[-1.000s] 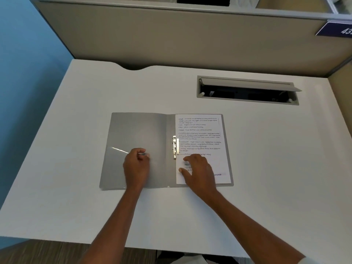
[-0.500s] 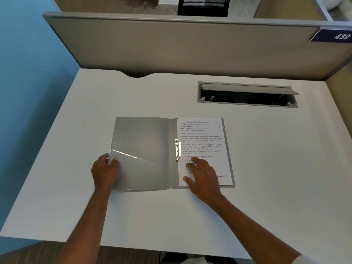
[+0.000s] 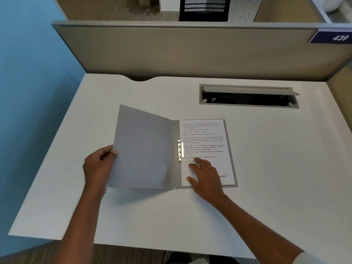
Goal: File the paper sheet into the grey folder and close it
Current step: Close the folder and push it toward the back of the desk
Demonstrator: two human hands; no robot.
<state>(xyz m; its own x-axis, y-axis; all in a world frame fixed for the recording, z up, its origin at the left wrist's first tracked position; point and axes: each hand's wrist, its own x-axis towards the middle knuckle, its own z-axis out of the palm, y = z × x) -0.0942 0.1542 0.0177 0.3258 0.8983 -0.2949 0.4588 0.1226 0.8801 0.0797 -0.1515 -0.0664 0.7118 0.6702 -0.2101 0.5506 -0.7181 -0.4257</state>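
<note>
The grey folder (image 3: 144, 149) lies open on the white desk (image 3: 266, 168). Its left cover is raised off the desk at an angle. My left hand (image 3: 99, 166) pinches that cover's outer edge, thumb on the inner face. The handwritten paper sheet (image 3: 205, 138) rests on the folder's right half, beside the metal clip (image 3: 180, 150) at the spine. My right hand (image 3: 205, 176) presses flat on the lower part of the sheet, fingers spread, covering some of the writing.
A cable tray opening with a raised grey lid (image 3: 247, 97) is set into the desk behind the folder. A beige partition (image 3: 190, 52) closes the back, with a blue number plate (image 3: 333, 37). A blue wall (image 3: 28, 73) stands at the left.
My left hand moved from the middle of the left cover to its outer edge, gripped it and lifted it off the desk. My right hand stayed on the sheet.
</note>
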